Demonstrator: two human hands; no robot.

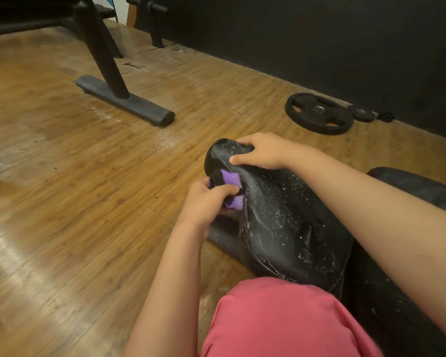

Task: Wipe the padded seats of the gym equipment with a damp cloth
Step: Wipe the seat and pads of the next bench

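A black padded seat (281, 215) with white stitching runs from centre to lower right, its surface wet and speckled with white droplets. My left hand (206, 202) grips a purple and black cloth (231, 188) and presses it against the seat's left side edge, near the narrow front end. My right hand (262, 152) clamps over that narrow front tip, thumb on the near side and fingers over the top. Part of the cloth is hidden inside my fist.
The floor is brown wood-pattern planks. A black bench leg with a flat foot (125, 100) stands at upper left. A black weight plate (319, 113) and a smaller one (363, 115) lie by the dark wall. My pink-clad knee (281, 320) is at the bottom.
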